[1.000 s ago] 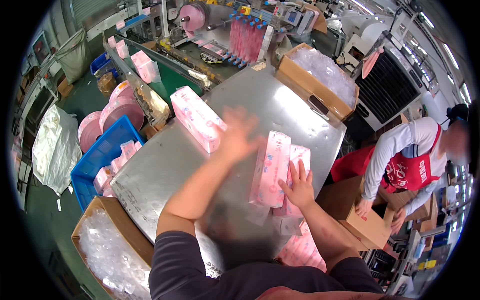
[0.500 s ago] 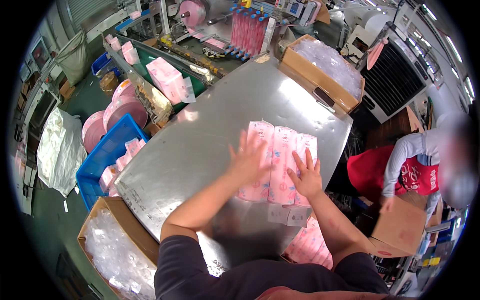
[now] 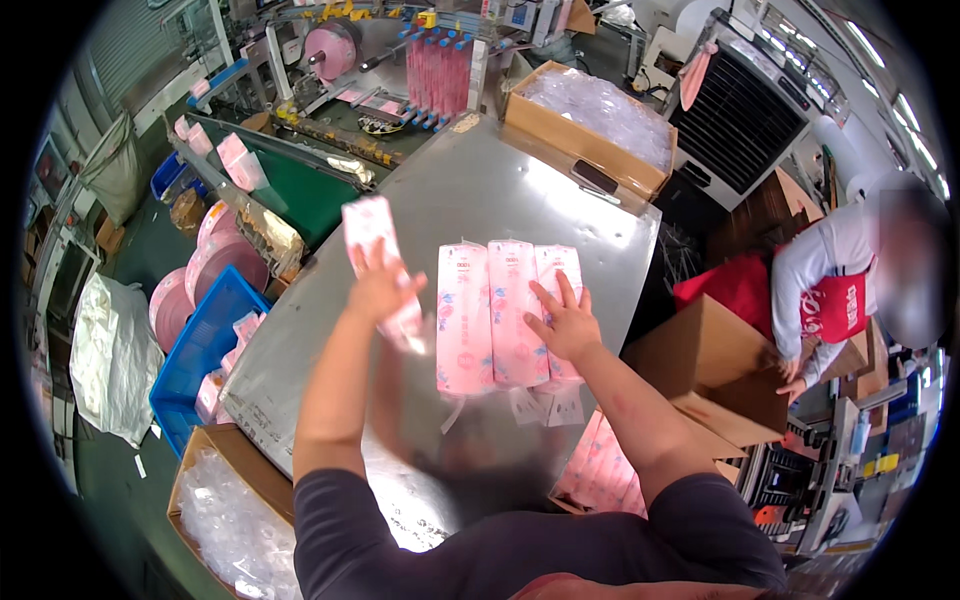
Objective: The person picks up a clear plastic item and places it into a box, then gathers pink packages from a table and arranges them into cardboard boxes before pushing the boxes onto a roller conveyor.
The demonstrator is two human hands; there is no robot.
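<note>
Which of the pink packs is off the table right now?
The long pink plastic-wrapped pack gripped in the left hand, lifted and tilted. The other three pink packs lie flat, side by side on the steel table, under the right hand.

Packs on a metal table, boxes at its corners

Three packs (image 3: 508,312) lie side by side near the table's (image 3: 440,205) right edge, under the right hand (image 3: 563,325); the left hand (image 3: 378,290) holds another pack (image 3: 378,262) above the table's middle. An open carton (image 3: 590,125) sits at the far right corner, another carton (image 3: 225,505) below the near left corner, a crate (image 3: 195,355) off the left edge.
</note>
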